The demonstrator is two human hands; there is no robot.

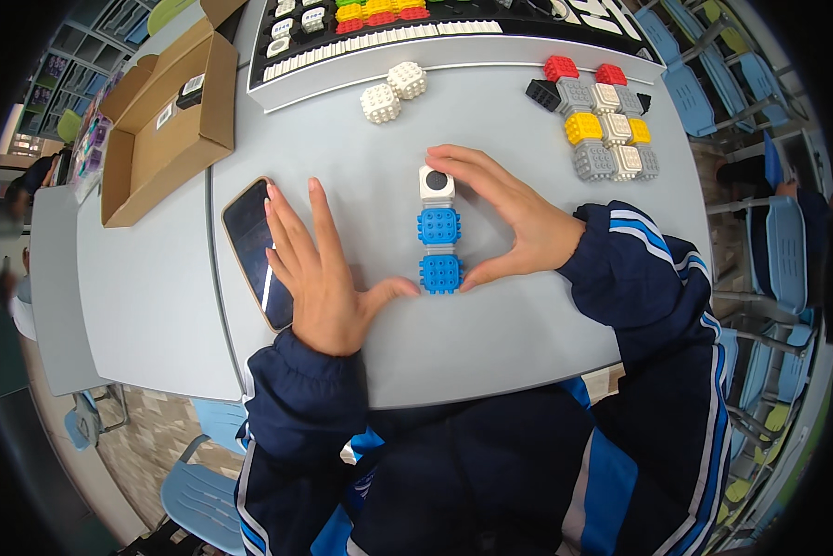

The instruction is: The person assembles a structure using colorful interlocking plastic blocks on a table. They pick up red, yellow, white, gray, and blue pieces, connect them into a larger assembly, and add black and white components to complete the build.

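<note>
In the middle of the table lies a row of joined toy building blocks: two studded blue blocks [440,225] with grey connecting pieces and a white block [432,183] with a dark round spot at the far end. My right hand [523,218] spans the row from the right, fingertips at the white block and thumb against the nearest blue block. To the left, my left hand [319,269] is spread open and holds nothing. Its thumb tip points at the near blue block, and its fingers partly cover a dark-screened phone [254,236].
Two joined white studded blocks [380,104] lie farther back. At the far right sits an assembly of grey, white, yellow, red and black blocks [595,159]. A parts tray [361,69] spans the back; an open cardboard box [133,185] stands left. Blue chairs [787,250] surround the table.
</note>
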